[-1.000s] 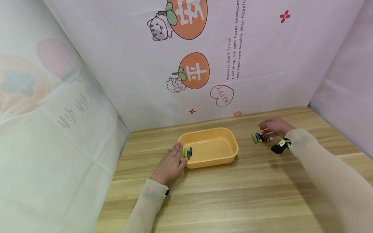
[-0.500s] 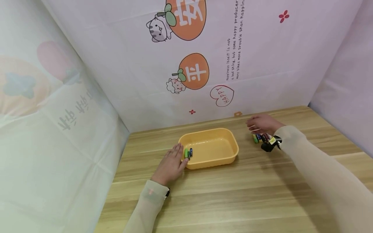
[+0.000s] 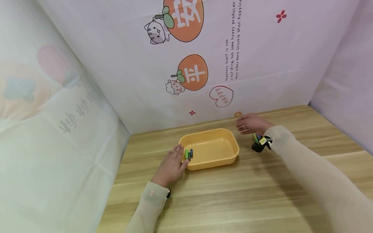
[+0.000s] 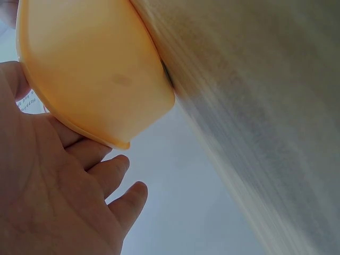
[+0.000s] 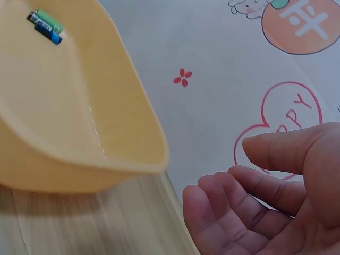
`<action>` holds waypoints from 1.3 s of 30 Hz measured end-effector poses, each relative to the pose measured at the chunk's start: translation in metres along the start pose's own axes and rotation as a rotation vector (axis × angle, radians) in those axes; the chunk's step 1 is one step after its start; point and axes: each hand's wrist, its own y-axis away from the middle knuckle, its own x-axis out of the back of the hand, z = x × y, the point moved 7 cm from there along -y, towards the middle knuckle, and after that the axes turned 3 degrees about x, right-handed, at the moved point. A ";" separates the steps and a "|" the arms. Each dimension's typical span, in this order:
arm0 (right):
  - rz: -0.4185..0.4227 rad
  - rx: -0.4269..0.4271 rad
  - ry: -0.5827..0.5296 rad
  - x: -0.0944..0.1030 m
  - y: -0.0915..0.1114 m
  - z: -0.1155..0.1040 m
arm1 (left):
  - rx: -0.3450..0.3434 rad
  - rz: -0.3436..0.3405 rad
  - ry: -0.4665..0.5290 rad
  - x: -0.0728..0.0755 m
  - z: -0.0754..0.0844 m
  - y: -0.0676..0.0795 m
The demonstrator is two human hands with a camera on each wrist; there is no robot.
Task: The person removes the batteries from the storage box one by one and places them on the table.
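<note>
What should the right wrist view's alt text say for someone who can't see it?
The right hand, loosely curled with nothing visible in it, is near a corner of a yellow tray on a wood-grain table. Green and blue batteries lie at the tray's far end; behind is a white sheet printed with a red flower and a heart.

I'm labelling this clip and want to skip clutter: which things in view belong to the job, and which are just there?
Job, apparently: tray; batteries inside; batteries outside, on the tray's right; left hand, touching the tray; right hand.

Just there: table; printed cloth; black wrist device.
</note>
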 end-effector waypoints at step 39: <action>-0.121 -0.041 -0.066 -0.121 -0.047 -0.002 | 0.019 -0.015 0.015 0.000 -0.003 -0.001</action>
